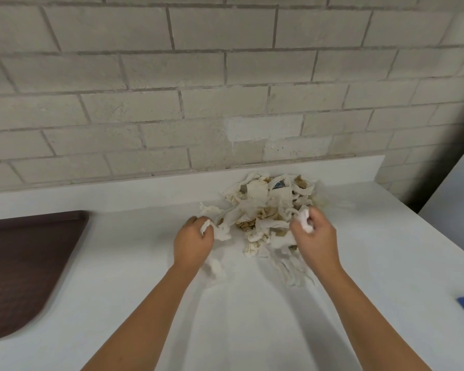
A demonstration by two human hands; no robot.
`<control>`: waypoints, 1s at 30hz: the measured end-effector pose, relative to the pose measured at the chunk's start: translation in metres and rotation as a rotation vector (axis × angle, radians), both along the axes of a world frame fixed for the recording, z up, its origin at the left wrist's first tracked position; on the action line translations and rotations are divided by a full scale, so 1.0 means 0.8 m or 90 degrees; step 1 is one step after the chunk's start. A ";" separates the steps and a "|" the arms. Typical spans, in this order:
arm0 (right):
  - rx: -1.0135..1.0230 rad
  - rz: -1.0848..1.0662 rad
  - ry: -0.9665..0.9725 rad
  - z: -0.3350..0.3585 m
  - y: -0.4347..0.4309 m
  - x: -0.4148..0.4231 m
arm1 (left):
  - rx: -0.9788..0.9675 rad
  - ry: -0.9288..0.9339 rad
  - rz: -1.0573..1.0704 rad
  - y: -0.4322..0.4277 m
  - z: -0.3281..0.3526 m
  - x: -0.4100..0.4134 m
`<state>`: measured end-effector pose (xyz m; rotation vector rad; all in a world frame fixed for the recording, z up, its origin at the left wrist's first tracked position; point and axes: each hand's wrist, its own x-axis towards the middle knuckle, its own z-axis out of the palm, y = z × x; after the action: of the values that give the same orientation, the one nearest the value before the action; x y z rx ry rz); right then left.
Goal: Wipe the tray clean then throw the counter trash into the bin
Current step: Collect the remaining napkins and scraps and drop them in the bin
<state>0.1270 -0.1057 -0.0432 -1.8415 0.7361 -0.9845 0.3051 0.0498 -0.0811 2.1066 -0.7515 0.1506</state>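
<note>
Both hands, left hand and right hand, are gripping paper scraps; tray sitting aside, binning not yet done.

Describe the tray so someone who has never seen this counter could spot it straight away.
Start at the white counter below the brick wall. Go left from the paper trash in the middle to the counter's left edge. The tray lies flat there, partly out of frame: the only dark brown thing, with a raised rim and a rounded corner.
</note>
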 end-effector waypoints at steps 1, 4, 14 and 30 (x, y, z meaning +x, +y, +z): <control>-0.033 -0.004 0.061 -0.016 0.001 -0.003 | -0.041 0.017 0.010 0.000 0.011 -0.003; -0.173 0.033 0.181 -0.064 0.014 -0.013 | -0.158 0.085 0.027 0.003 0.044 -0.010; -0.340 0.142 0.297 -0.117 0.040 -0.007 | -0.319 0.166 0.042 0.020 0.098 -0.027; -0.045 0.119 0.292 -0.038 0.019 0.006 | 0.036 0.001 -0.001 0.035 -0.034 -0.055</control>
<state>0.1317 -0.0908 -0.0738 -2.1846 0.7851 -0.4745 0.2613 0.0781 -0.1086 2.1586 -0.7650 0.1280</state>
